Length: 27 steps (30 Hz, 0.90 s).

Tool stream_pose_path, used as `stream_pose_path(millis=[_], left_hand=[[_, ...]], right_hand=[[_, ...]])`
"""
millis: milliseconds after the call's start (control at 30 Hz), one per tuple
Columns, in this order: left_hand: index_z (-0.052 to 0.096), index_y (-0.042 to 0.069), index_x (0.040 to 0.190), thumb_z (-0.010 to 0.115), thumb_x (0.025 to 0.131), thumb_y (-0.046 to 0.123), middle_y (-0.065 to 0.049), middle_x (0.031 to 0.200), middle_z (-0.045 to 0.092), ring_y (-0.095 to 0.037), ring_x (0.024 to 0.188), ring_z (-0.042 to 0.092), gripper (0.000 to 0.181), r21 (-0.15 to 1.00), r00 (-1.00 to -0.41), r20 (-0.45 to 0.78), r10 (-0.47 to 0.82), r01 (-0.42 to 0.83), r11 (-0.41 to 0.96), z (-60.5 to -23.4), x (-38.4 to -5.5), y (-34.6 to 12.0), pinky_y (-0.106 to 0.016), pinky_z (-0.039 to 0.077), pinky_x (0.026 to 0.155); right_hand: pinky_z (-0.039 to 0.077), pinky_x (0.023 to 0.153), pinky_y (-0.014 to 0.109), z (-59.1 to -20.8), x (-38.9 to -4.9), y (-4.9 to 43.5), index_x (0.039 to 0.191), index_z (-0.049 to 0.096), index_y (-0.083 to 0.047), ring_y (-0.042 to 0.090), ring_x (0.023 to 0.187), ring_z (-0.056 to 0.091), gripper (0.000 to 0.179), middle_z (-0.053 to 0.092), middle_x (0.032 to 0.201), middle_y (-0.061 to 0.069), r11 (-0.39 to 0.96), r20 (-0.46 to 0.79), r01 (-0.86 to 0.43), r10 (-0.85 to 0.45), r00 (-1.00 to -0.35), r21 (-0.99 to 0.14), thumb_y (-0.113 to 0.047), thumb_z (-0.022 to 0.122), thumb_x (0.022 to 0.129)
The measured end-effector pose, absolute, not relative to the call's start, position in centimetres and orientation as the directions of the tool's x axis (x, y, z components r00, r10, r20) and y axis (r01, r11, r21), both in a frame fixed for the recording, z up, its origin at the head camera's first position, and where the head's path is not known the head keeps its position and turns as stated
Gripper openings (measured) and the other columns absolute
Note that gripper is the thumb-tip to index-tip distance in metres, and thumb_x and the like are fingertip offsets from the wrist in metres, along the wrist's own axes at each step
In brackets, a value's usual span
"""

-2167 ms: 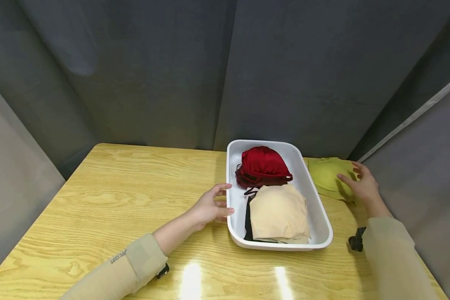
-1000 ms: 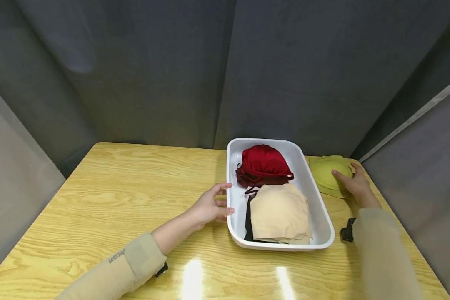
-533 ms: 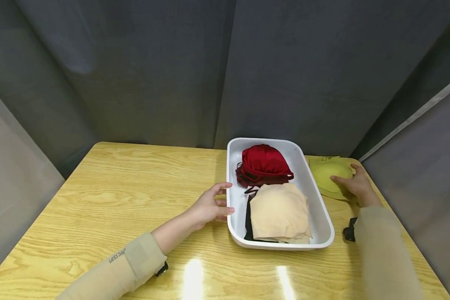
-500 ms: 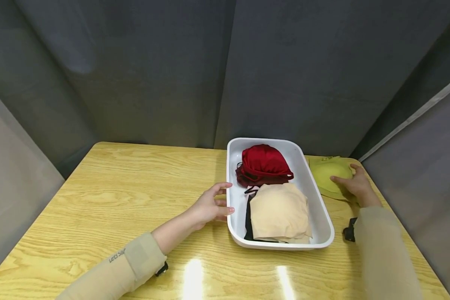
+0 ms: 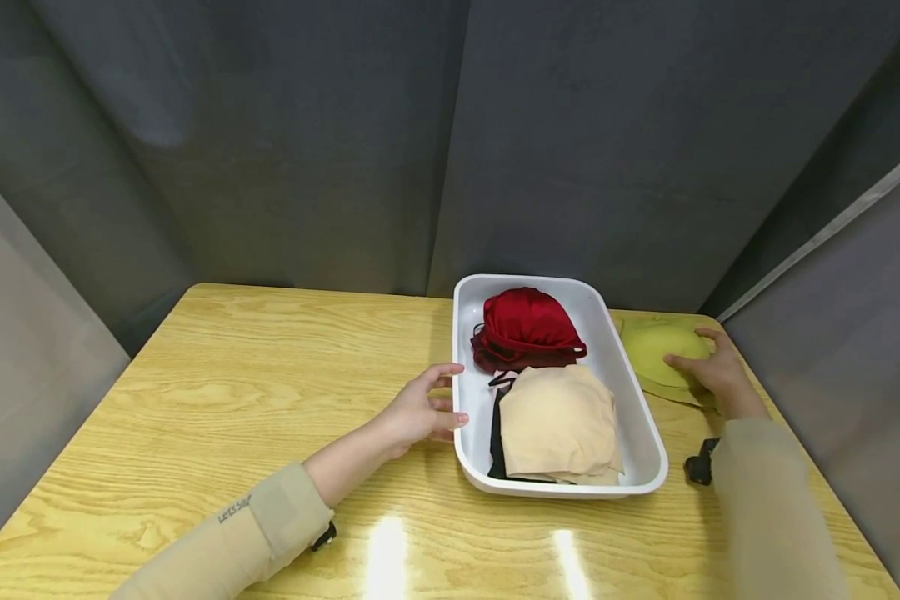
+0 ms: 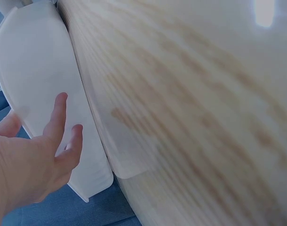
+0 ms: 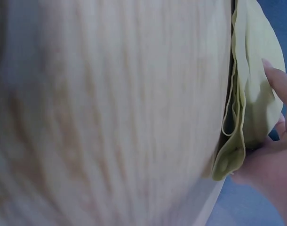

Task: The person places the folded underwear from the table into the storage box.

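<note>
A white plastic tub [image 5: 648,433] stands right of the table's middle, with a red satin bra [image 5: 528,321] at its far end and beige folded garments [image 5: 558,421] nearer me. My left hand [image 5: 416,412] is at the tub's left side, two fingertips at the rim and the others spread along the outer wall [image 6: 40,61]. To the right of the tub lies a yellow-green padded bra [image 5: 660,346], its layers folded together. My right hand [image 5: 720,371] holds its right end, thumb on the cup [image 7: 259,80] and fingers around the far side.
Under the beige garments, a black piece [image 5: 497,454] shows at the left. The wooden table [image 5: 270,375] extends left of the tub. Dark grey curtain [image 5: 307,150] hangs behind, and a grey panel [image 5: 855,350] stands close along the right side.
My right hand has come in from the right edge onto the yellow-green bra, and the cup has shifted slightly under it. The left hand and tub stay nearly still.
</note>
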<state>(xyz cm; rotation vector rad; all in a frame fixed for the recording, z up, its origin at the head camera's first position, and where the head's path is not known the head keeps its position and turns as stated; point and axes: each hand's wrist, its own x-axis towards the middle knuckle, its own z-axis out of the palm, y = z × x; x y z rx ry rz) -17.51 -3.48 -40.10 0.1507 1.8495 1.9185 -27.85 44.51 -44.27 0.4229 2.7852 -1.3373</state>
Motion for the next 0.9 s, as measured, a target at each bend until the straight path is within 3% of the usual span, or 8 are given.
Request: stream_pose_path(millis=[133, 333, 467, 567, 700, 800, 900], left_hand=[[0.037, 0.015, 0.141, 0.064, 0.083, -0.010, -0.020, 0.142, 0.033, -0.026, 0.102, 0.057, 0.069, 0.967, -0.884, -0.239, 0.402, -0.254, 0.016, -40.1, -17.5, -3.5, -0.040, 0.057, 0.073], [0.037, 0.016, 0.141, 0.064, 0.082, -0.010, -0.019, 0.142, 0.033, -0.026, 0.102, 0.057, 0.069, 0.966, -0.884, -0.241, 0.401, -0.259, 0.012, -40.1, -17.5, -3.5, -0.040, 0.057, 0.074], [0.037, 0.016, 0.141, 0.064, 0.082, -0.011, -0.019, 0.142, 0.034, -0.029, 0.105, 0.056, 0.069, 0.967, -0.885, -0.237, 0.401, -0.255, 0.011, -40.2, -17.6, -3.4, -0.040, 0.057, 0.073], [0.037, 0.015, 0.141, 0.064, 0.082, -0.010, -0.020, 0.142, 0.034, -0.031, 0.106, 0.056, 0.069, 0.968, -0.886, -0.234, 0.401, -0.249, 0.014, -40.2, -17.6, -3.3, -0.040, 0.057, 0.073], [0.037, 0.015, 0.141, 0.064, 0.082, -0.010, -0.020, 0.141, 0.034, -0.029, 0.105, 0.057, 0.069, 0.969, -0.885, -0.232, 0.403, -0.248, 0.012, -40.2, -17.6, -3.2, -0.040, 0.057, 0.073], [0.036, 0.014, 0.141, 0.063, 0.082, -0.011, -0.023, 0.141, 0.034, -0.034, 0.107, 0.056, 0.070, 0.969, -0.884, -0.224, 0.411, -0.248, -0.005, -40.3, -17.6, -3.2, -0.042, 0.057, 0.074], [0.036, 0.012, 0.141, 0.062, 0.082, -0.013, -0.025, 0.140, 0.033, -0.041, 0.113, 0.052, 0.069, 0.968, -0.883, -0.216, 0.416, -0.249, -0.026, -40.4, -17.7, -3.0, -0.043, 0.057, 0.074]], right_hand=[[0.015, 0.109, 0.064, -44.0, -27.6, 44.4, 0.150, 0.013, -0.006, 0.048, 0.139, 0.003, 0.093, -0.003, 0.154, 0.027, 0.563, -0.115, 0.239, 0.246, -0.962, -0.791, -0.035, 0.071, 0.083], [0.027, 0.106, 0.055, -43.6, -27.2, 44.4, 0.149, 0.022, -0.013, 0.043, 0.132, 0.019, 0.086, 0.007, 0.154, 0.026, 0.548, -0.101, 0.228, 0.252, -0.962, -0.805, -0.034, 0.072, 0.083], [0.043, 0.090, 0.030, -43.3, -26.9, 44.5, 0.146, 0.029, -0.016, 0.037, 0.120, 0.032, 0.077, 0.018, 0.149, 0.026, 0.563, -0.070, 0.200, 0.245, -0.967, -0.802, -0.031, 0.072, 0.084], [0.038, 0.074, 0.013, -43.1, -26.7, 44.5, 0.143, 0.032, -0.016, 0.032, 0.113, 0.037, 0.073, 0.024, 0.145, 0.025, 0.582, -0.035, 0.167, 0.231, -0.972, -0.796, -0.029, 0.071, 0.084], [0.033, 0.074, 0.012, -42.8, -26.5, 44.4, 0.143, 0.031, -0.010, 0.035, 0.115, 0.035, 0.071, 0.026, 0.145, 0.027, 0.634, 0.015, 0.127, 0.213, -0.977, -0.763, -0.028, 0.070, 0.086], [0.039, 0.083, 0.023, -42.4, -26.6, 44.3, 0.146, 0.028, -0.008, 0.039, 0.118, 0.033, 0.074, 0.023, 0.148, 0.028, 0.641, 0.001, 0.144, 0.219, -0.976, -0.754, -0.029, 0.068, 0.087], [0.040, 0.098, 0.042, -42.0, -26.6, 44.2, 0.149, 0.023, -0.010, 0.041, 0.123, 0.031, 0.078, 0.017, 0.151, 0.028, 0.619, -0.044, 0.183, 0.233, -0.971, -0.763, -0.032, 0.066, 0.088]])
